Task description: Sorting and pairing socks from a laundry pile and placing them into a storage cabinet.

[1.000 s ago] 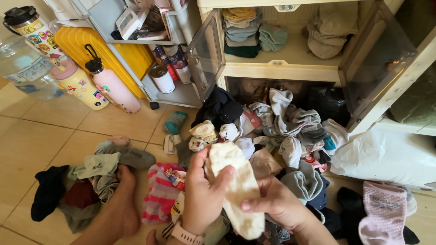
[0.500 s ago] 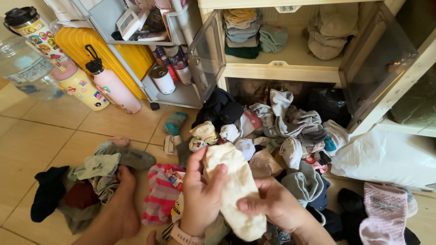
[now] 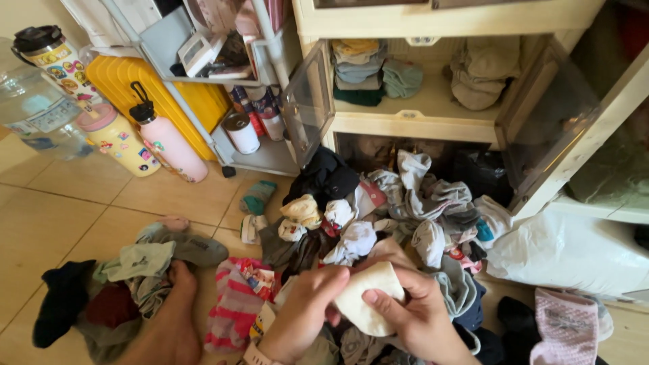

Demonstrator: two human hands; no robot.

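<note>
Both hands hold one cream sock point(image 3: 368, 297), now folded into a short bundle, low in the middle of the head view. My left hand point(image 3: 304, 312) grips its left side with the fingers curled on top. My right hand point(image 3: 412, 312) pinches its right side, thumb pressed on the front. A pale watch strap point(image 3: 253, 355) shows at the left wrist. Just beyond the hands lies a heap of mixed socks point(image 3: 399, 203) spilling from the low cabinet. My bare foot point(image 3: 177, 318) rests on the tiled floor at the left.
An open cream cabinet point(image 3: 419, 122) holds folded socks on its shelf, its clear door point(image 3: 307, 101) swung out. Pink bottle point(image 3: 172, 145), yellow bottle point(image 3: 115, 138) and a yellow case point(image 3: 162, 94) stand left. A second sock pile point(image 3: 128, 277), striped pink sock point(image 3: 233, 297), pink sock point(image 3: 568, 328) and white bag point(image 3: 574, 250) lie around.
The long cream sock has been folded down into a compact bundle between both hands. The hands dropped lower and the view tilted up slightly.
</note>
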